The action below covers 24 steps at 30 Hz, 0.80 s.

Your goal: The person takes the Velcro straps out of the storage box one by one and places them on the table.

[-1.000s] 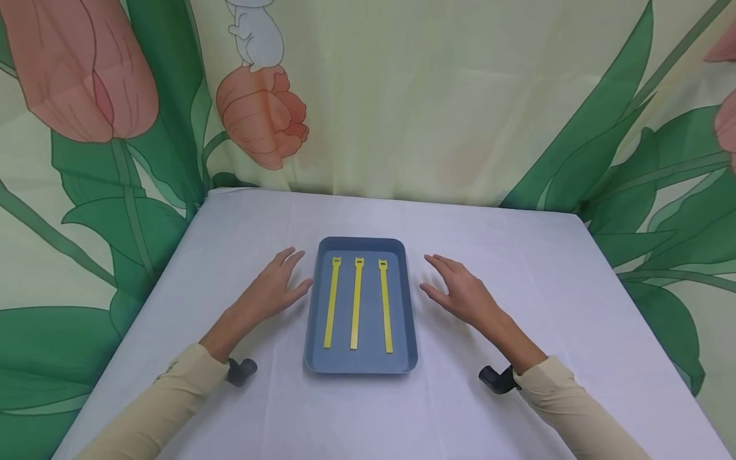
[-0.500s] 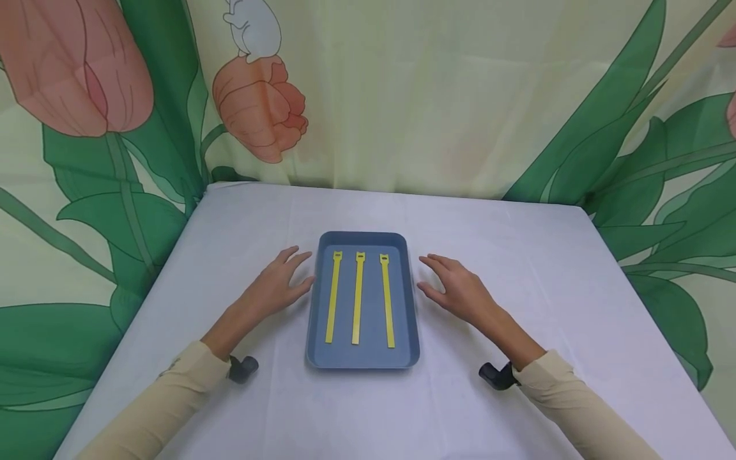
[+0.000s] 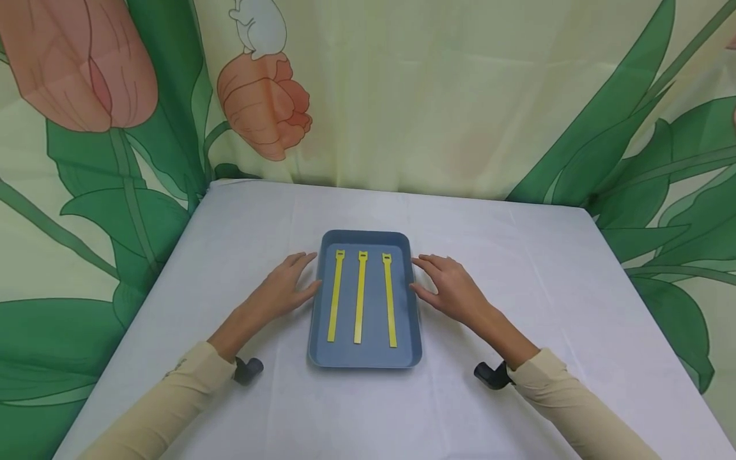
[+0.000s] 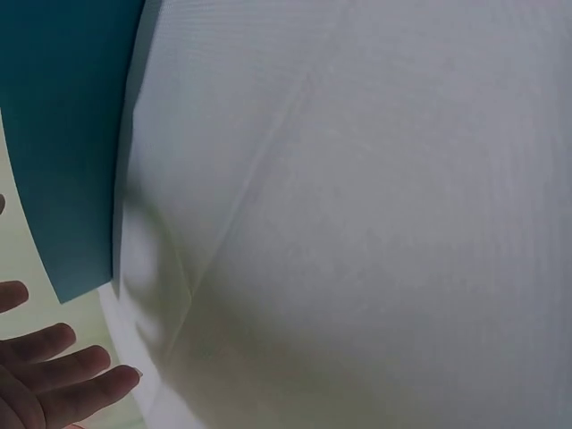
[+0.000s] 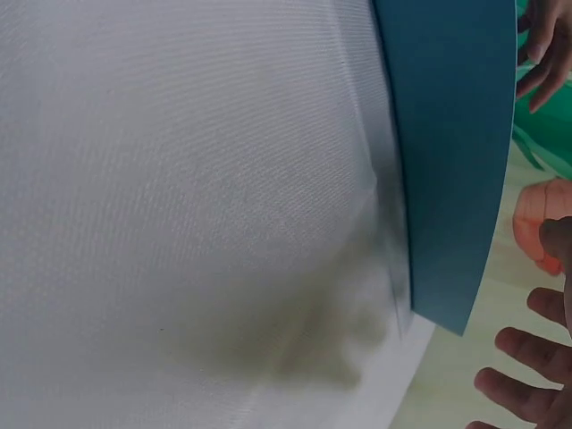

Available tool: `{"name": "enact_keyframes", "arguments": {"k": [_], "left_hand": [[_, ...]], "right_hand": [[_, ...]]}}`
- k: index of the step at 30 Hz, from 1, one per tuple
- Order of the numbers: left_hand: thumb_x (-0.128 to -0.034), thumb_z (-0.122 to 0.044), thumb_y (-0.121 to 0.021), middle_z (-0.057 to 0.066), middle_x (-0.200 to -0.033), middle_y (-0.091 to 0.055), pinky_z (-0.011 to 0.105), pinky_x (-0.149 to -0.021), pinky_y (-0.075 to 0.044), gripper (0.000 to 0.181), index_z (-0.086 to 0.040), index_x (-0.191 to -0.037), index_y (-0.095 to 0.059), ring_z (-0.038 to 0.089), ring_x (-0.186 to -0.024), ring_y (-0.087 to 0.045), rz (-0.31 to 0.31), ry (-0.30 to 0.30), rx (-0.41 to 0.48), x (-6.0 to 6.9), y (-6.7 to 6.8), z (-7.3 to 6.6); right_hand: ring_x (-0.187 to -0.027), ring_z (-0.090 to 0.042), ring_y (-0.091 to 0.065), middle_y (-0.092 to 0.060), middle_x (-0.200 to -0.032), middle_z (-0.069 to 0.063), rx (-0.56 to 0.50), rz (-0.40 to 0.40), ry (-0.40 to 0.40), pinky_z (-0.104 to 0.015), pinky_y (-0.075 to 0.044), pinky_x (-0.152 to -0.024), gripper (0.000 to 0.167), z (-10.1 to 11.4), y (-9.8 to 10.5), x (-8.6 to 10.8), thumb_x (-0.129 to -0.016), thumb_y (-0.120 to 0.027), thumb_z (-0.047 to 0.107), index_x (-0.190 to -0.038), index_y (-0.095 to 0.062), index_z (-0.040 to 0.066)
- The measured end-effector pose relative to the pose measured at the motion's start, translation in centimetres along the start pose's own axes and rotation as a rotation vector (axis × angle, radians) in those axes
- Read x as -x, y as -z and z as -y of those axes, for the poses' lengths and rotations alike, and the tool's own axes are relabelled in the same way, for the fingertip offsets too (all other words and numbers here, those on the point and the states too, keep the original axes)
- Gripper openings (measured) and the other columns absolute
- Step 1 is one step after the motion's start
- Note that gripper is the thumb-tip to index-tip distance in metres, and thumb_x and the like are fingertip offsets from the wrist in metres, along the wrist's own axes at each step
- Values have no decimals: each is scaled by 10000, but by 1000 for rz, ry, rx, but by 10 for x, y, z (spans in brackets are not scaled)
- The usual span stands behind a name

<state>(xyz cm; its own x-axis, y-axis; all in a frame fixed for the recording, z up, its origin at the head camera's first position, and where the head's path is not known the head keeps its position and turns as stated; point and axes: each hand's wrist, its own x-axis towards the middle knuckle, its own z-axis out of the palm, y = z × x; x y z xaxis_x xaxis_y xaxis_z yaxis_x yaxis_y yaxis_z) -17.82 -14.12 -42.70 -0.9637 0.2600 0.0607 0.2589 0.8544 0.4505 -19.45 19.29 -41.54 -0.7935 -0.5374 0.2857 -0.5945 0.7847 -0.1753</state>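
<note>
The left hand (image 3: 280, 289) and right hand (image 3: 455, 291) hold nothing, fingers loosely spread beside the blue tray's (image 3: 368, 359) long sides, seemingly to flank it evenly; any contact is unclear. Inside, three yellow strips (image 3: 360, 299) lie apart, presumably to stay separate, slotted heads toward the floral curtain (image 3: 402, 96).

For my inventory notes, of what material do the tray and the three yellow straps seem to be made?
Tray: probably matte plastic, judging by its even blue-grey colour, rounded corners and smooth walls. Yellow straps: perhaps fabric or plastic, flat and fairly dull; texture too small to tell.
</note>
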Motion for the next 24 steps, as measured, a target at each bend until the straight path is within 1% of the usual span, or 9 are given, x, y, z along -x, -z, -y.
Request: {"name": "enact_keyframes", "arguments": {"k": [9, 15, 19, 24], "left_hand": [[-884, -314, -629, 247, -1385, -407, 499, -994, -381, 672, -23, -1431, -369, 384, -1258, -406, 23, -9, 22, 6, -7, -4], [-884, -319, -627, 251, -1381, -411, 494, -983, -394, 649, 0, -1403, -406, 387, -1249, -417, 19, -26, 18, 9, -11, -4], [-884, -327, -626, 250, -1383, -410, 491, -979, -399, 638, 1, -1393, -423, 386, -1248, -420, 15, -28, 9, 10, -10, -6], [-880, -331, -633, 242, -1385, -413, 490, -972, -406, 594, -4, -1352, -484, 381, -1248, -422, 17, -14, -30, 10, -7, -10]], "right_hand": [[-1153, -314, -519, -565, -1262, -139, -4, -18, 40, -505, -419, -954, 529, 4, 1, -4, -832, -709, 315, -1277, -576, 62], [-1148, -321, -522, -572, -1248, -147, -5, -25, 63, -501, -424, -950, 520, 8, 3, -5, -824, -718, 295, -1261, -585, 46], [-1153, -326, -520, -571, -1250, -147, 5, -22, 54, -501, -427, -949, 535, 9, 3, -7, -818, -721, 297, -1274, -575, 57], [-1154, -316, -522, -573, -1248, -135, 9, -25, 48, -486, -435, -948, 546, 10, 4, -10, -819, -717, 312, -1283, -565, 67]]}}
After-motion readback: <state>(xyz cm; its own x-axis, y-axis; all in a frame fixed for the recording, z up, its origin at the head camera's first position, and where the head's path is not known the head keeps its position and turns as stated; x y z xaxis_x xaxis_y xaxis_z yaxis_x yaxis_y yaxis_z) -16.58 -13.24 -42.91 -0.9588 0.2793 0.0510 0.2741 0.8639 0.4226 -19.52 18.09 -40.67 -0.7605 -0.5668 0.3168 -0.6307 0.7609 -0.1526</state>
